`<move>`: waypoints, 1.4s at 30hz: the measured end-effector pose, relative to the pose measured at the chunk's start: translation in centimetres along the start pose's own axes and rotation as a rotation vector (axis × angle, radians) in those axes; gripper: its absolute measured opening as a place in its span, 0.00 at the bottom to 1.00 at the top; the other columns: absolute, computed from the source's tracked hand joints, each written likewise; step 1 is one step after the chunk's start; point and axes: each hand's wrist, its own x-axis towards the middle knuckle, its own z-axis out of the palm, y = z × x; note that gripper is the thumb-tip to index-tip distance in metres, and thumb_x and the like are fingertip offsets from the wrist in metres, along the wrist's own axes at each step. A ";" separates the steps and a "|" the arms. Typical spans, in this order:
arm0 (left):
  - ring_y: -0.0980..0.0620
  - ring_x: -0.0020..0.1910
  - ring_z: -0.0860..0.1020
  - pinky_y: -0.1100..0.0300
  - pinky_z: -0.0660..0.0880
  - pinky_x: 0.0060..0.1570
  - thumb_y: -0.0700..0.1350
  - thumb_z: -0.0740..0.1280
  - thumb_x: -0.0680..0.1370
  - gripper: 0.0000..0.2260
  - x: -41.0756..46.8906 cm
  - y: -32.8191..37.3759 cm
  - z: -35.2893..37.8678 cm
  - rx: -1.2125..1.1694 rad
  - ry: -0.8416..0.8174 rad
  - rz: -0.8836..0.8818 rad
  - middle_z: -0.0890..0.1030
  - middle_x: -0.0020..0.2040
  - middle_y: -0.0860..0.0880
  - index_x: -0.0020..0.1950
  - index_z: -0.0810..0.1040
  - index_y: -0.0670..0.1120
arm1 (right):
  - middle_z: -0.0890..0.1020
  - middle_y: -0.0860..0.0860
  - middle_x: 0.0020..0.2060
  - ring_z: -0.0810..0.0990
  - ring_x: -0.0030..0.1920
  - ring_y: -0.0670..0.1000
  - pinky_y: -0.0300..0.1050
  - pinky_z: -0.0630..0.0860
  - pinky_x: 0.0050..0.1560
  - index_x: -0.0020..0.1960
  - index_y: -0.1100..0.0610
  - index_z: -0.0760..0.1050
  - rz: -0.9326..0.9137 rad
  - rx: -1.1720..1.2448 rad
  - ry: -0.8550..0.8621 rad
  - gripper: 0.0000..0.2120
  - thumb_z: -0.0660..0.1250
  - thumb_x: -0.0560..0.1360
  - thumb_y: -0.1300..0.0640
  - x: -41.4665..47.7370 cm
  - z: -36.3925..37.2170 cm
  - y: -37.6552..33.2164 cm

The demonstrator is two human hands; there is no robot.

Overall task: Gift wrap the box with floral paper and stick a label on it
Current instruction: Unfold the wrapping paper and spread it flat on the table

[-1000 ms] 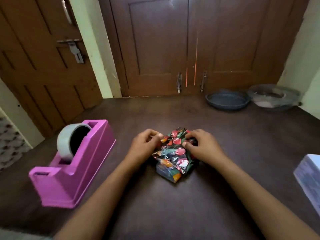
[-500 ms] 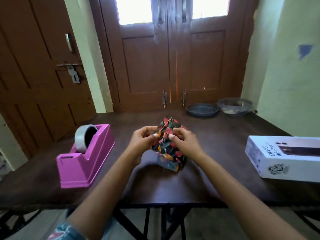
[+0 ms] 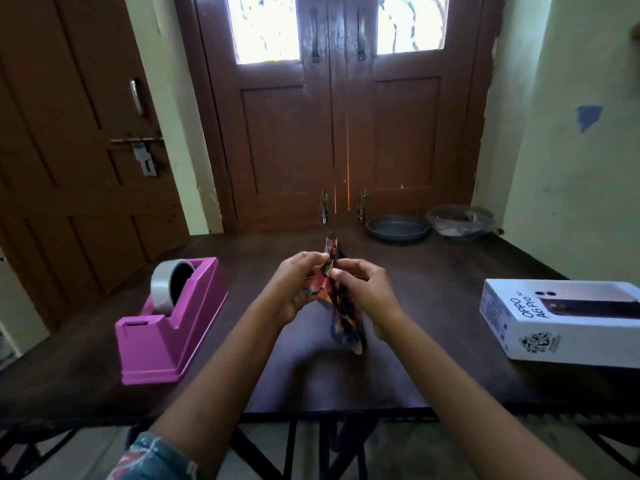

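left hand (image 3: 294, 289) and right hand (image 3: 367, 292) both pinch the folded floral paper (image 3: 341, 306), raised above the table (image 3: 415, 358) centre; contact with it unclear. white box (image 3: 561, 320) lies well right, dispenser (image 3: 169, 320) left.

On the table (image 3: 433, 341), tape dispenser (image 3: 169, 320) left, phone box (image 3: 561, 320) right, two dishes (image 3: 398, 229) far behind

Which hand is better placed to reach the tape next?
Probably the left hand. The pink tape dispenser stands on its side of the table, with nothing between them. The right hand can keep pinching the floral paper, which both hands hold now.
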 end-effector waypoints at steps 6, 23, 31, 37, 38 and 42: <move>0.52 0.35 0.80 0.64 0.76 0.28 0.42 0.67 0.77 0.07 0.2 0.7 0.1 0.044 0.055 -0.007 0.81 0.42 0.45 0.52 0.78 0.42 | 0.82 0.51 0.47 0.80 0.50 0.48 0.41 0.77 0.53 0.54 0.57 0.77 0.057 -0.016 -0.038 0.14 0.73 0.70 0.55 0.0 -0.4 -0.3; 0.50 0.38 0.80 0.59 0.78 0.37 0.37 0.66 0.76 0.04 -0.1 0.5 0.6 0.070 0.023 -0.020 0.81 0.40 0.45 0.48 0.80 0.41 | 0.80 0.53 0.35 0.79 0.35 0.47 0.33 0.77 0.30 0.48 0.63 0.78 0.216 0.045 -0.009 0.05 0.67 0.73 0.63 0.3 -0.8 -2.0; 0.51 0.35 0.78 0.60 0.76 0.37 0.36 0.65 0.77 0.05 -0.4 0.0 1.7 0.215 0.135 0.078 0.80 0.39 0.44 0.42 0.78 0.41 | 0.81 0.56 0.32 0.80 0.32 0.48 0.38 0.76 0.32 0.34 0.59 0.77 0.140 -0.199 0.077 0.08 0.69 0.72 0.59 0.8 -1.6 -1.7; 0.52 0.34 0.77 0.65 0.76 0.28 0.34 0.63 0.78 0.08 0.0 0.1 2.2 0.175 0.182 0.050 0.78 0.37 0.45 0.39 0.75 0.42 | 0.80 0.57 0.32 0.80 0.31 0.49 0.36 0.75 0.29 0.34 0.61 0.77 0.195 -0.086 0.130 0.09 0.65 0.73 0.62 0.9 -1.6 -1.4; 0.52 0.35 0.77 0.64 0.76 0.29 0.34 0.63 0.78 0.08 0.2 -0.1 2.1 0.166 0.186 0.029 0.78 0.38 0.45 0.40 0.75 0.42 | 0.80 0.57 0.33 0.80 0.32 0.49 0.37 0.76 0.30 0.34 0.61 0.77 0.202 -0.077 0.139 0.10 0.65 0.73 0.62 0.9 -1.5 -1.3; 0.52 0.32 0.77 0.63 0.75 0.24 0.35 0.62 0.78 0.06 0.6 -0.3 1.6 0.131 0.249 -0.045 0.78 0.37 0.45 0.43 0.76 0.40 | 0.79 0.55 0.31 0.79 0.31 0.48 0.36 0.76 0.28 0.33 0.62 0.75 0.227 -0.009 0.168 0.11 0.64 0.74 0.63 0.9 -1.6 -1.0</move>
